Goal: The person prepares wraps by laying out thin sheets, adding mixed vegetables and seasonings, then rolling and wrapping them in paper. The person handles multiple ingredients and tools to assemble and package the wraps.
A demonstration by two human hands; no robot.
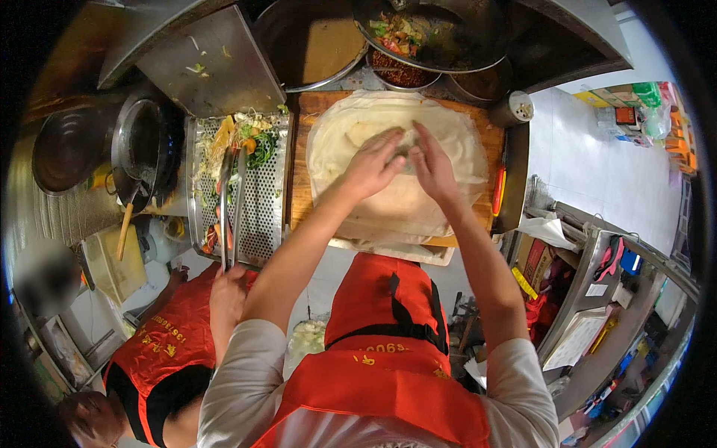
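Note:
Large thin pale sheets of dough or flatbread (336,172) lie stacked on a wooden board (300,196) in front of me. Over the middle of the stack, my left hand (376,166) has its fingers stretched toward the right, with the thumb apart. Facing it, my right hand (435,166) slants inward, its fingers extended too. The fingertips of both hands come close together over a small greyish, blurred patch on the top sheet. Motion smears this spot, and I cannot tell whether anything lies between them.
Left of the board, a perforated metal tray (258,216) holds shredded vegetables (258,145); a co-worker's hand (228,287) grips long tongs (237,201) over it. Behind stand a wok (448,45), a bowl of red chili sauce (403,73) and a pot (314,45). A red-handled tool (499,190) lies right.

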